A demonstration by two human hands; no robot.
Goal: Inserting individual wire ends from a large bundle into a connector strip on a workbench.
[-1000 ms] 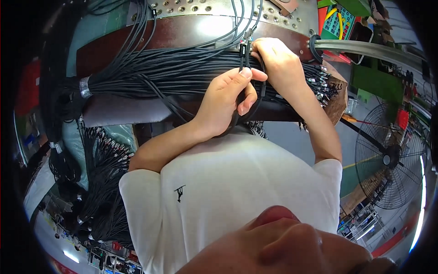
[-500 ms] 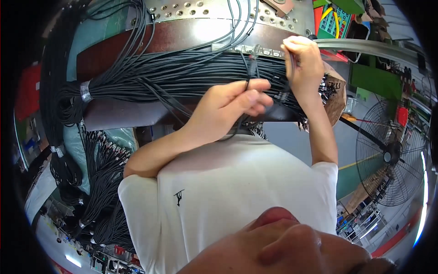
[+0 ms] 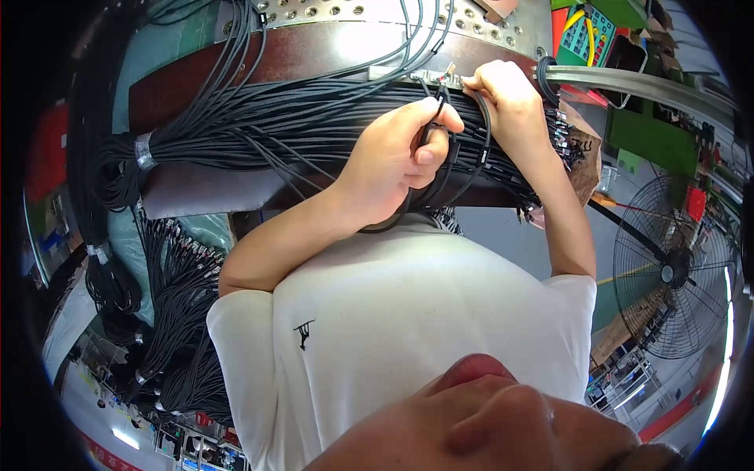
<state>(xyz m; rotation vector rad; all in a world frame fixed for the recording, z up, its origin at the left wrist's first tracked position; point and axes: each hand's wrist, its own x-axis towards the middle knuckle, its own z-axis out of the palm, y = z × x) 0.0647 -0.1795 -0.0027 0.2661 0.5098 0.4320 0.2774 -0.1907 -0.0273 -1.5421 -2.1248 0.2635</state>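
Observation:
My left hand [image 3: 404, 149] is closed, thumb and forefinger pinching a black cable near its end. That cable's stripped end [image 3: 447, 76] points up, with small coloured wires showing, beside a pale metal strip [image 3: 382, 74] on the bench edge. My right hand [image 3: 510, 102] is closed at the strip's right end, its fingertips around the end of another black cable [image 3: 486, 125] that loops down below them; the gripped tip is hidden. Under both hands lies a thick bundle of black cables [image 3: 259, 118], tied at the left with a silvery band [image 3: 144, 151].
A perforated metal plate [image 3: 314, 11] lies at the back. A metal rail [image 3: 628, 77] runs off to the right, with a green tray [image 3: 585, 39] behind it. A caged fan [image 3: 667, 271] stands at the right. More cable bundles [image 3: 169, 322] hang at the lower left.
My left hand has risen slightly and closed more tightly on its cable, whose end now stands at the strip. The right hand has shifted a little left, its fingertips lower at the strip.

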